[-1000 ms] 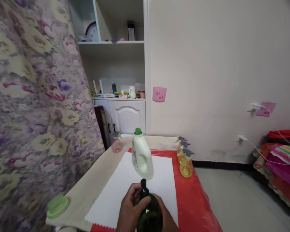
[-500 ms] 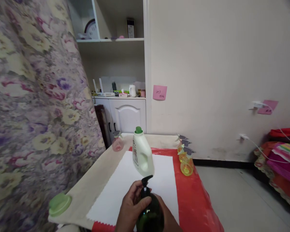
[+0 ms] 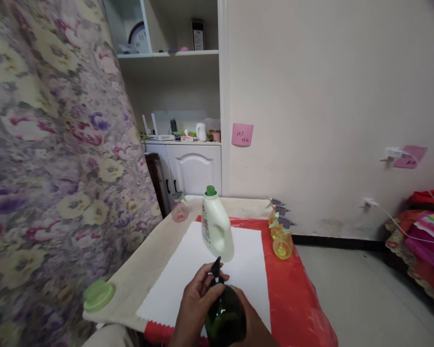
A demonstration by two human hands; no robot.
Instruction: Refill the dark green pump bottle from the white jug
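Note:
A dark green pump bottle (image 3: 226,318) with a black pump head is held close to me at the table's front. My left hand (image 3: 198,299) closes around the collar of the pump, thumb and fingers on either side. My right hand (image 3: 251,318) wraps the bottle's body from the right; its fingers are largely hidden behind the bottle. Just beyond the hands, a pale green detergent jug (image 3: 217,226) with a green spout stands upright on a white sheet (image 3: 181,270). Its handle faces right.
Several spray bottles with yellow liquid (image 3: 282,246) stand along the right on a red cover (image 3: 289,294). At the far left is a pink spray bottle (image 3: 180,211). A green cap (image 3: 98,295) lies near the left front edge. A floral curtain (image 3: 58,168) hangs on the left.
The black pump head has turned, its nozzle now looking narrower and more upright. Both hands keep their hold on the bottle. The whole view has shifted slightly.

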